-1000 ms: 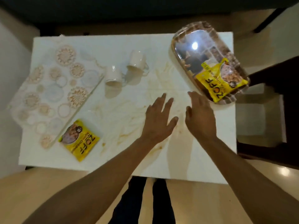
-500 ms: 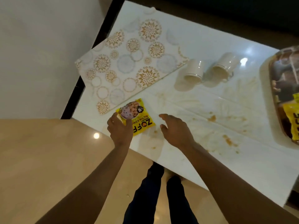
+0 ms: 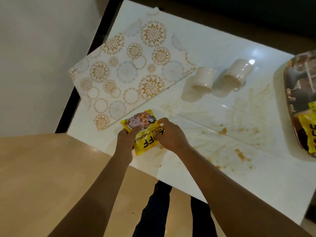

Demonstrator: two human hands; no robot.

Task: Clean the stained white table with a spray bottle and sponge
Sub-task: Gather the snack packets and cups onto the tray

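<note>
Holding the yellow snack packet now, both hands are closing on it near the lower middle of the frame. Half a second ago only the left hand was touching the packet and the right hand was hanging in the air just beside it. Now the left hand is gripping the packet's left side with its thumb lying across the picture of the food, and the right hand is pinching the packet's right edge with bent fingers. The packet is looking a little crumpled and tipped, so I think it is coming up off the white table, but I cannot tell for sure.

Around the hands, brown stains are spreading over the table toward the right of the frame. Two white mugs are lying on their sides in the upper right. A flower-pattern mat is lying across the upper left, just beside the packet. A shiny tray with another yellow packet is sticking in at the right edge.

No spray bottle and no sponge are showing anywhere in this view. So I think the person is clearing things off first, and the real cleaning is not starting yet. The mugs, the mat and the tray are all waiting too.
</note>
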